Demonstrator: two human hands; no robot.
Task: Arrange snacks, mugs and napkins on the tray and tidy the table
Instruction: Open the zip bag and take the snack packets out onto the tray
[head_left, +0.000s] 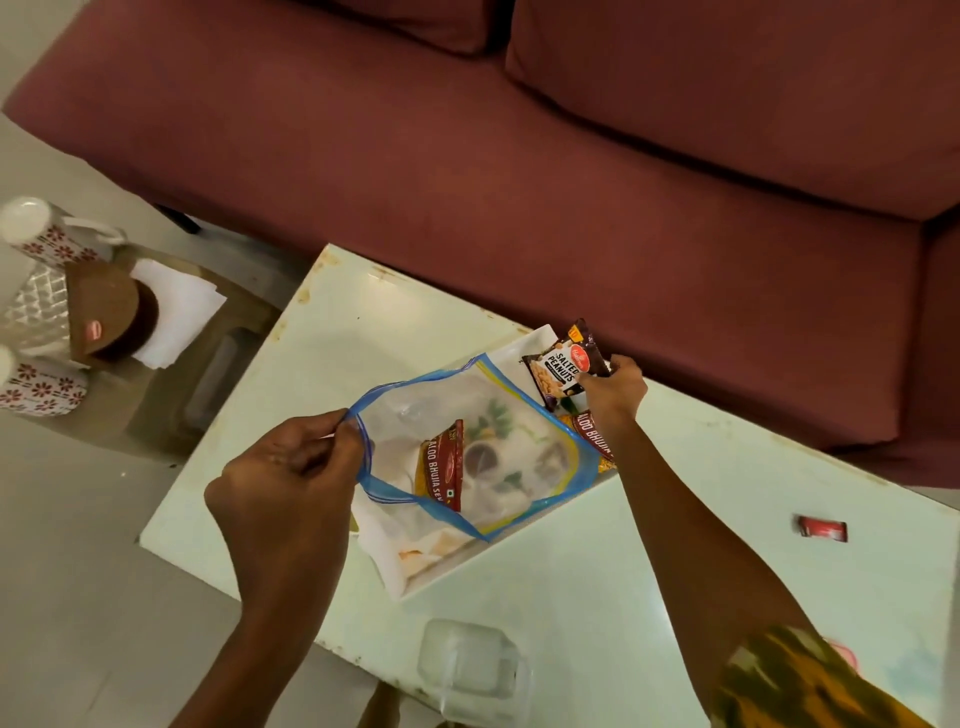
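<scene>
My left hand (291, 483) pinches the blue zip rim of a clear plastic bag (519, 415) and holds its mouth apart over a white tray (447, 566) on the table. Inside the bag lies a red Aloo Bhujia Sev packet (442, 465). My right hand (613, 389) grips a dark Salted Peanuts packet (563, 366) at the bag's far corner. Another red Aloo Bhujia packet (592, 434) lies under my right wrist. A stained white napkin (389, 545) sticks out from the tray's near left end.
To the left, a low stool (208, 374) carries two white floral mugs (49, 234) (36, 387), a silver patterned thing, a brown box (104, 312) and white napkins (176, 312). A small red sachet (823, 529) lies at the table's right. A clear container (470, 670) stands at the near edge. A maroon sofa (571, 156) runs behind.
</scene>
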